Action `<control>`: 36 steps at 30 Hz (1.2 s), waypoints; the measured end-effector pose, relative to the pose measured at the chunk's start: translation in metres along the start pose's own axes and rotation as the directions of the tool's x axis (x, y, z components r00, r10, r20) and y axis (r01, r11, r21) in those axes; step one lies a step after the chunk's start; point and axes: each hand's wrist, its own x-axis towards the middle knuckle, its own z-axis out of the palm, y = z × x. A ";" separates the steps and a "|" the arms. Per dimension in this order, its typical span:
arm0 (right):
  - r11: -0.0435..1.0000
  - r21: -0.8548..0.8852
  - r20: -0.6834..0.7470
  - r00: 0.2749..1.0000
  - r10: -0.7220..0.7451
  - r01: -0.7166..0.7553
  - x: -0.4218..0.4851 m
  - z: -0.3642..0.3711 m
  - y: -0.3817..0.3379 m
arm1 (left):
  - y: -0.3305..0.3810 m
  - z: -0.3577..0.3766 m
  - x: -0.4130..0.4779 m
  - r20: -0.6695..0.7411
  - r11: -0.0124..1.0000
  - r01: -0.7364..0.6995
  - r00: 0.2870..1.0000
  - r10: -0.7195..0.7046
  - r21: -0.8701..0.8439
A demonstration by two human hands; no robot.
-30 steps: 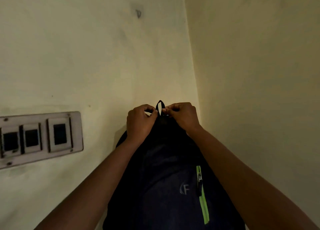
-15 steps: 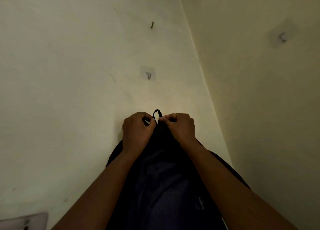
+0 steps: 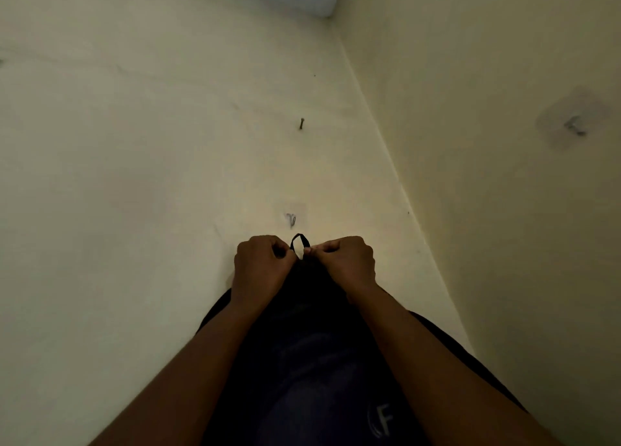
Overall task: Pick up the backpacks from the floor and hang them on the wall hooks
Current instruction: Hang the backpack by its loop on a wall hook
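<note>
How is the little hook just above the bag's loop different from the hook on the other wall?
The small clear stick-on wire hook sits on the wall straight ahead, just above the dark backpack's black carry loop; the blurry stick-on hook is on the right-hand wall, higher up and far from the loop. The near hook's pad is faint and small; the far hook's pad looks larger and greyer. Both are empty metal hooks on clear pads.

Bare forearms, no sleeves; left grip (image 3: pixel 260 269), right grip (image 3: pixel 346 264) ringless.

A lone nail (image 3: pixel 301 123) sticks out of the cream wall (image 3: pixel 134 143).
</note>
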 end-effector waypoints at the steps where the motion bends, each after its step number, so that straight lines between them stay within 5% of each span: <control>1: 1.000 0.006 -0.006 1.000 0.007 -0.007 0.004 0.001 -0.002 | 0.000 0.000 0.004 0.001 1.000 -0.001 1.000 0.001 0.000; 21: 0.984 -0.024 0.069 0.982 0.177 -0.175 0.029 0.004 -0.031 | 0.007 -0.001 0.036 -0.040 0.989 0.135 0.990 -0.132 0.056; 25: 0.997 -0.043 0.042 0.997 0.065 -0.063 0.010 0.003 -0.027 | 0.004 -0.004 0.025 -0.011 0.993 0.070 0.998 -0.070 0.090; 31: 0.998 -0.004 -0.023 0.997 -0.069 0.069 -0.039 0.001 -0.031 | -0.002 -0.017 -0.013 0.107 0.999 -0.026 0.994 0.029 -0.025; 36: 0.983 0.168 -0.033 0.997 0.073 -0.067 -0.083 -0.005 -0.041 | 0.001 -0.042 -0.054 0.173 0.965 -0.007 0.983 0.054 -0.260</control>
